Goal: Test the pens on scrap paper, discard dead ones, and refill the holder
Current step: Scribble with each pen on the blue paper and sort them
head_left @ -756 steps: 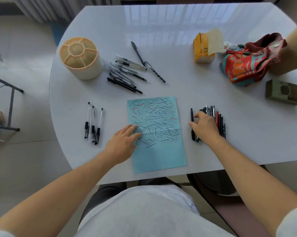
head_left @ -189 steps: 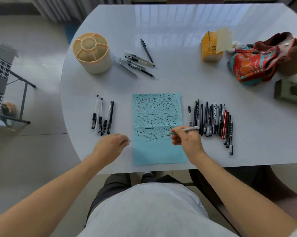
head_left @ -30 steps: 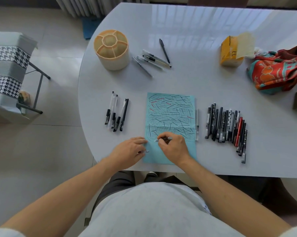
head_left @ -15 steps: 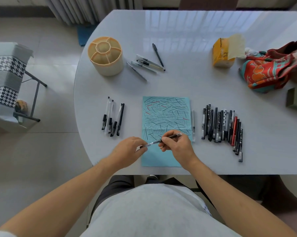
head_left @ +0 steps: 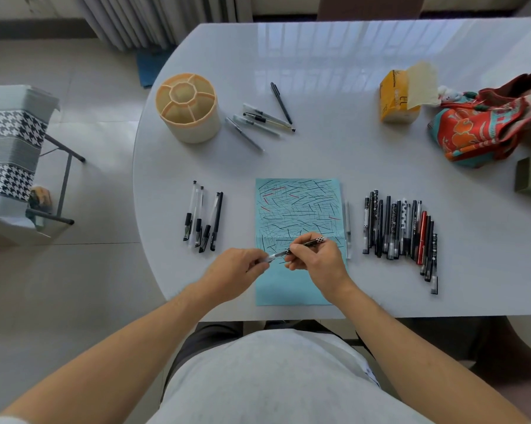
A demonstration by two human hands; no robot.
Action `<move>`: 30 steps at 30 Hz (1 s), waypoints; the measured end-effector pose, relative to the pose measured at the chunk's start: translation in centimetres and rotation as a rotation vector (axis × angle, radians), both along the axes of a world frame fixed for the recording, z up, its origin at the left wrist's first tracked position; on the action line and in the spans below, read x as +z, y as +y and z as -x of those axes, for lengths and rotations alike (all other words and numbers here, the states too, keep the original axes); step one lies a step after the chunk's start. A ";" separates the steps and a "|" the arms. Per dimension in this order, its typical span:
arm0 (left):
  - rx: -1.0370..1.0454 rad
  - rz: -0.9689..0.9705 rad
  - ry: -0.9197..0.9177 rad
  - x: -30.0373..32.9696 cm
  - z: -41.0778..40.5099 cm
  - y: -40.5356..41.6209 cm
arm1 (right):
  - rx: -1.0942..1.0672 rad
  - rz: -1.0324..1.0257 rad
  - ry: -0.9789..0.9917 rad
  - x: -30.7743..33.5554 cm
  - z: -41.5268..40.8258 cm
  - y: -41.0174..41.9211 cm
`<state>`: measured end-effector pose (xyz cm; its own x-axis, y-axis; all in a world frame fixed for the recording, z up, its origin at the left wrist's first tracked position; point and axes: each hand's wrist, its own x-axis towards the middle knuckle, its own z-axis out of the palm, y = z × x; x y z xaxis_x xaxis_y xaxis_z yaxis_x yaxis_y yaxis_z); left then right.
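1. Head view: the right hand (head_left: 316, 258) pinched the checkered pen (head_left: 304, 244) by its barrel over the blue scrap paper (head_left: 297, 203); the left hand (head_left: 233, 270) pinched its clear cap end (head_left: 271, 256), probably to pull the cap off or push it on.
2. Sorted groups lay apart: four pens (head_left: 203, 221) left of the paper, a long row (head_left: 401, 231) right, a few (head_left: 258, 123) beside the empty holder (head_left: 187, 108), probably awaiting test.
3. The pen tip was hidden; a bag (head_left: 487, 130) was cut off at the right edge
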<state>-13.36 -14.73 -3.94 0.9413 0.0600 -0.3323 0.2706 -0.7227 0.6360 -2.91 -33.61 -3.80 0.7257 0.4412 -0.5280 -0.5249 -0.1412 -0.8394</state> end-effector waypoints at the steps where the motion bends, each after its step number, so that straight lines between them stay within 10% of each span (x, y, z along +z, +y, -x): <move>1: -0.011 0.004 -0.005 0.1 -0.2 0.0 | 0.013 -0.002 0.005 -0.1 0.1 0.2; 13: -0.006 0.036 -0.063 0.4 -4.6 0.3 | -0.032 0.143 0.025 0.0 -5.0 0.2; 19: -0.035 -0.142 -0.091 -1.5 -6.9 3.7 | 0.212 0.867 -0.384 -0.4 -12.5 -4.5; 30: -0.218 -0.270 -0.085 -3.9 -7.3 6.3 | 0.401 1.210 -0.673 -0.7 -14.4 -2.9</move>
